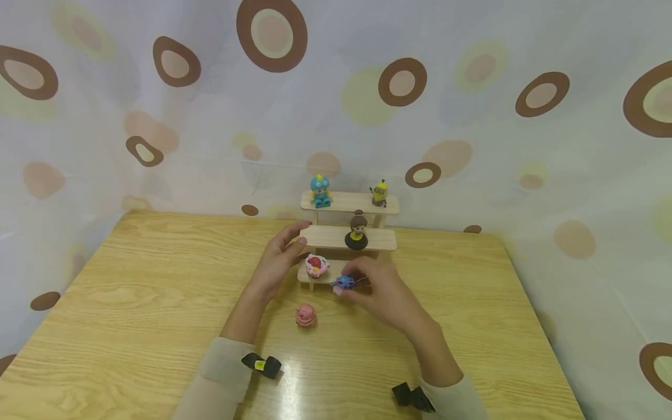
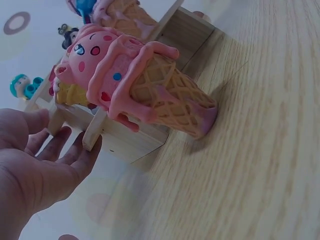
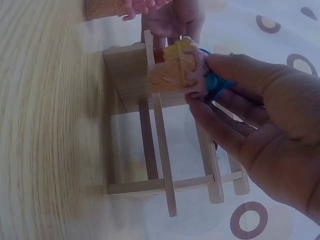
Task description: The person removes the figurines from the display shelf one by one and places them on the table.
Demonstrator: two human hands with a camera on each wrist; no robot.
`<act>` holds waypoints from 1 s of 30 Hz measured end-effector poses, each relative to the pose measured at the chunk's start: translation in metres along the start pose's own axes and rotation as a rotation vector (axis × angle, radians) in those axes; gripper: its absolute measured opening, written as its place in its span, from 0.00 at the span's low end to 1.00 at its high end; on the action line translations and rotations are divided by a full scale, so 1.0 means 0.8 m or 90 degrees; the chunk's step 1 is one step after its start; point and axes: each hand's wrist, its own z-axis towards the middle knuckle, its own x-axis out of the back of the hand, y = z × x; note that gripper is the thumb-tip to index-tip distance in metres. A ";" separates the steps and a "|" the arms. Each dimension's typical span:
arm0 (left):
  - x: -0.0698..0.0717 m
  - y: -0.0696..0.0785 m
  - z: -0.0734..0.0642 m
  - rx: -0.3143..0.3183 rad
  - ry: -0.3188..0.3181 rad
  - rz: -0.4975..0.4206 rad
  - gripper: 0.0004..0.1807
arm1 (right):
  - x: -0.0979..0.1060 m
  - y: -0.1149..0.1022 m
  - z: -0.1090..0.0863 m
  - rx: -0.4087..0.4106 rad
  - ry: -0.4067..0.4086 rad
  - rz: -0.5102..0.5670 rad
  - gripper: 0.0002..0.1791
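Observation:
My right hand (image 1: 385, 294) pinches a small ice-cream-cone figurine (image 3: 175, 72) with a blue top between thumb and fingertips. It is at the front of the lowest tier of a wooden three-tier display stand (image 1: 346, 237). In the right wrist view the cone is tilted sideways in that view, its waffle part overlapping the tier edge. My left hand (image 1: 275, 259) grips the stand's left end, its fingers curled about the tier ends (image 2: 95, 130). A pink ice-cream-cone figurine (image 1: 305, 315) stands on the table in front. On the lowest tier's left side sits a pink-and-white figurine with a red top (image 1: 317, 265).
A dark-haired doll figurine (image 1: 357, 234) in a black skirt sits on the middle tier. The top tier bears a teal-capped doll (image 1: 320, 192) at left and a yellow figurine (image 1: 380, 193) at right. A patterned curtain (image 1: 325, 116) hangs behind the wooden table (image 1: 173, 280).

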 end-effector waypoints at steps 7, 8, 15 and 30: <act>0.002 -0.001 0.000 0.008 0.007 0.006 0.23 | -0.015 -0.001 0.002 0.008 -0.118 -0.004 0.11; 0.002 -0.001 0.000 0.010 0.008 0.007 0.23 | -0.017 -0.001 0.002 0.005 -0.129 -0.007 0.11; 0.002 -0.004 0.001 0.008 0.010 0.004 0.22 | -0.031 0.004 0.004 0.004 -0.160 -0.053 0.12; 0.001 -0.003 0.001 0.009 0.010 0.008 0.22 | -0.031 0.005 0.003 0.002 -0.173 -0.076 0.15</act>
